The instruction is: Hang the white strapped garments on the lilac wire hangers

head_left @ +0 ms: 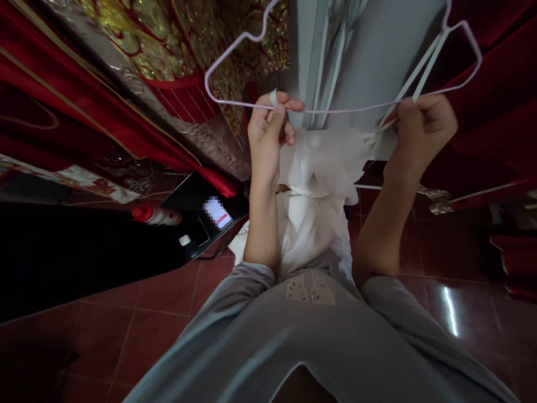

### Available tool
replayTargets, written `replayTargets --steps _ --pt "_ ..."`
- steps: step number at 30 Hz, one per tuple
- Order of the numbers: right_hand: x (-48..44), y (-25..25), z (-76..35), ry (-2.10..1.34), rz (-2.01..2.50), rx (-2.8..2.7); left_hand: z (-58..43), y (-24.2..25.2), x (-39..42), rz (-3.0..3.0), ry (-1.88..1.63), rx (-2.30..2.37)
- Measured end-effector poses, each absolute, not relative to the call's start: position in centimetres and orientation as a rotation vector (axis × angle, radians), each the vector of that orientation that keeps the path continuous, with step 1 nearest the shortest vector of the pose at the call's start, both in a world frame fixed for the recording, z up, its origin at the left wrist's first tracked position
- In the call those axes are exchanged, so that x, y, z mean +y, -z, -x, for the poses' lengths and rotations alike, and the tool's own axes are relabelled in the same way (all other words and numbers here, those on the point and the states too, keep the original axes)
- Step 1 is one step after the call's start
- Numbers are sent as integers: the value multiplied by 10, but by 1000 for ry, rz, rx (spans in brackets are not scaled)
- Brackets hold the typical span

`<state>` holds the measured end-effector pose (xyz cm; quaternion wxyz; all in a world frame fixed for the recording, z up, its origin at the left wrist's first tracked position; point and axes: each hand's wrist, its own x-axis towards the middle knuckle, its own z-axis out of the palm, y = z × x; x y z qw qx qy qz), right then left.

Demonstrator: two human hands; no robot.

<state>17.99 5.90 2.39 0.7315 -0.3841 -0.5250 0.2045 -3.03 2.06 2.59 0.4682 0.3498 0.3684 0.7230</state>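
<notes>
A pale lilac wire hanger (235, 56) is up in front of me, its bottom bar running between my two hands. My left hand (268, 131) is closed, pinching a white strap against the bar at its left end. My right hand (423, 126) is closed on a pair of white straps (419, 70) that loop up over the hanger's right shoulder. A white ruffled garment (319, 168) hangs down from the straps between my forearms, towards my grey-clad lap.
Red and gold embroidered fabric (138, 50) hangs at the left, dark red cloth (499, 112) at the right. A black table (84, 252) at the left carries a red-capped bottle (155, 215) and a small card. The floor is of glossy red tiles (440, 280).
</notes>
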Motion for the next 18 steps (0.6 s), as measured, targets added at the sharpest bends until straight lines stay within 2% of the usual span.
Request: replayTargets --steps 5,9,18 --pt "76 -64 -178 -550 692 -1273 35 -29 21 -772 -1738 1014" --pt "103 -88 -185 -598 727 -1178 38 -26 24 -884 -1717 897" --pt "67 -92 -179 -713 690 -807 37 -23 23 -918 -1723 896"
